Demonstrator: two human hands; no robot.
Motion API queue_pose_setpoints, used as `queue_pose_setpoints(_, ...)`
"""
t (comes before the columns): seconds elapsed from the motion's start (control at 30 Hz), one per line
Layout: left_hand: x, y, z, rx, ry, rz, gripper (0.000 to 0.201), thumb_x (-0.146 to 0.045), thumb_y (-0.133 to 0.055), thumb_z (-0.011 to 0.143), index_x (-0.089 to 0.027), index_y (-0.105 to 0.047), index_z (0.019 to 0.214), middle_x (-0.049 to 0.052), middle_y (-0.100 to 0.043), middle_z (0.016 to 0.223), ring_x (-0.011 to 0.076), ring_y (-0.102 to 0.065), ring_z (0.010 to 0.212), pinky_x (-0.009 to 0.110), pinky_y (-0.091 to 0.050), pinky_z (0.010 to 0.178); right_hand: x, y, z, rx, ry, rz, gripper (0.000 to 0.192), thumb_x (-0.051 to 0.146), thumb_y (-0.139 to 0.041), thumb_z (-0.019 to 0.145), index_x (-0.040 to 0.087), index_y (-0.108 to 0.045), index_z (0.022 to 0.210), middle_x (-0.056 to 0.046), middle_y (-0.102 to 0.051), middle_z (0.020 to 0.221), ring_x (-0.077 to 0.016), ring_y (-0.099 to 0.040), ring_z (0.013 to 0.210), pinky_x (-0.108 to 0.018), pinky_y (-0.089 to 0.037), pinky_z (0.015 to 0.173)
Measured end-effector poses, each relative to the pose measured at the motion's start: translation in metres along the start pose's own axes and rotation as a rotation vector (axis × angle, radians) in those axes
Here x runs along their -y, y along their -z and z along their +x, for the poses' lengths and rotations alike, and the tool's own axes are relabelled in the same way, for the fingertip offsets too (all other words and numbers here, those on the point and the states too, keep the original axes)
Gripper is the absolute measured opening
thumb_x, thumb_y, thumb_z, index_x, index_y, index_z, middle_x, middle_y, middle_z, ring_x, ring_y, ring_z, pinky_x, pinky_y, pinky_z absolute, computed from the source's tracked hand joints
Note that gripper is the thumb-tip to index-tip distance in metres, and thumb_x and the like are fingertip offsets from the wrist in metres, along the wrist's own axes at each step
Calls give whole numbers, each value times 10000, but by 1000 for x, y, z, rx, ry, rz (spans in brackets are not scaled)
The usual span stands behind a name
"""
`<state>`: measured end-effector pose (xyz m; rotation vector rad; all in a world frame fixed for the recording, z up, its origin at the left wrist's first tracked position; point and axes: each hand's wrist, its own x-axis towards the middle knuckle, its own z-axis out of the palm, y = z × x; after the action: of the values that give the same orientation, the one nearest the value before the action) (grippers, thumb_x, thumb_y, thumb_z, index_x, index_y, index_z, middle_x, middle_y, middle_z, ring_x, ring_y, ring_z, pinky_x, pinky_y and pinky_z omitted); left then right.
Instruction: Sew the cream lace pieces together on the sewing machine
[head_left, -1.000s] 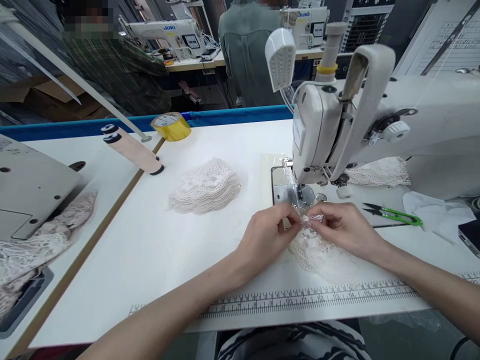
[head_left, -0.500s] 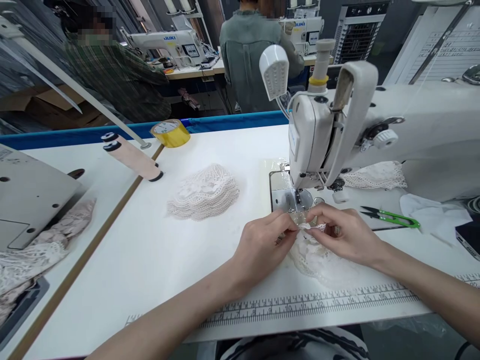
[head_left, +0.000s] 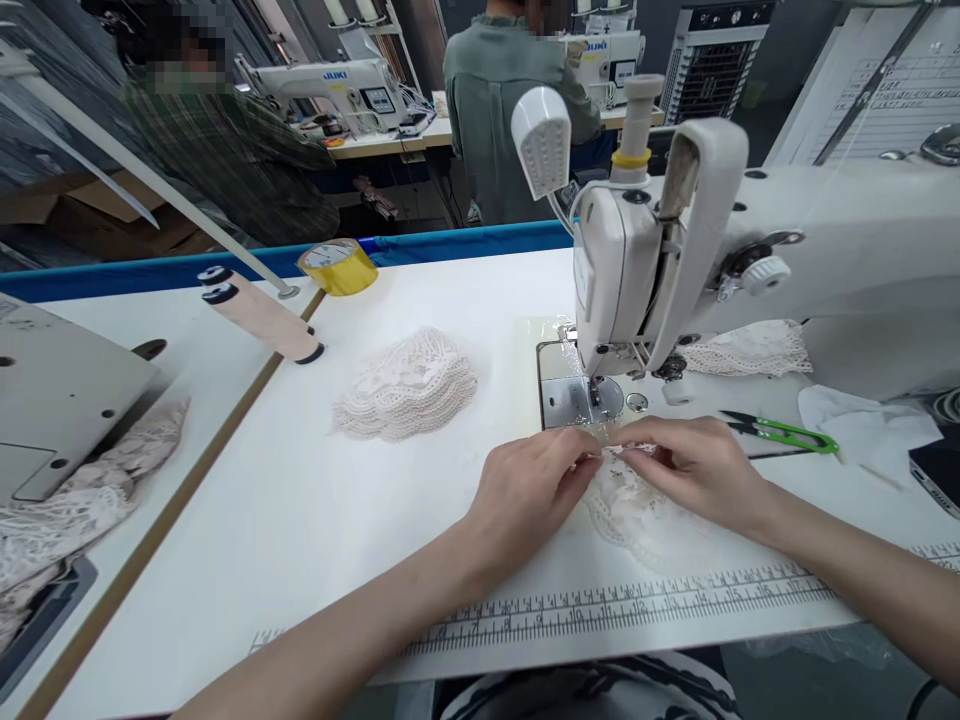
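Note:
My left hand [head_left: 529, 490] and my right hand [head_left: 694, 468] meet just in front of the sewing machine's [head_left: 675, 250] needle plate [head_left: 559, 385]. Both pinch the top edge of a white lace piece [head_left: 637, 515] that lies on the table under my right hand. Their fingertips touch at the lace edge, a little short of the presser foot. A pile of cream lace pieces [head_left: 409, 385] sits to the left of my left hand.
Green thread snips [head_left: 784, 432] and a white cloth [head_left: 862, 430] lie to the right. More lace [head_left: 750, 348] rests under the machine arm. Yellow tape roll [head_left: 339, 266] and a pink thread cone [head_left: 259, 315] are far left. Two people stand at machines behind the table.
My hands have dropped slightly toward the table with the lace edge and drawn closer together. The view has shifted a little.

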<state>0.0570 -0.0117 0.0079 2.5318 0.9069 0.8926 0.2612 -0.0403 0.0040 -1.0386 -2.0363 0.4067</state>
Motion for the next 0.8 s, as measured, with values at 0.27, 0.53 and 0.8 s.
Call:
queue_pose_setpoints(0.27,2,-3,-2,-6,-14,-77,188,-141,-528,898,-205,-573,1069,-15,-686,837,89,-634,698,196,-494,608,6,9,-5,-49,609,-583,154,21,-625,792,114,-655,911,-12,-656,631,-121,-563,543,-259,-409,437)
queue_pose_setpoints(0.53,-5,4,3,73,95,-300,136,-151,-556,873,-188,-687,875,5,-685,759,100,-610,651,202,-483,575,15,17,-6,48,499,-463,110,60,-592,833,133,-658,884,6,-626,599,-104,-497,491,-253,-383,454)
queue_pose_setpoints(0.8,-12,10,11,487,404,-441,87,-196,-623,817,-186,-702,781,-25,-660,677,94,-548,575,211,-397,536,29,31,11,516,-442,97,226,326,-472,944,215,-648,854,50,-583,557,-70,-466,403,-197,-305,394)
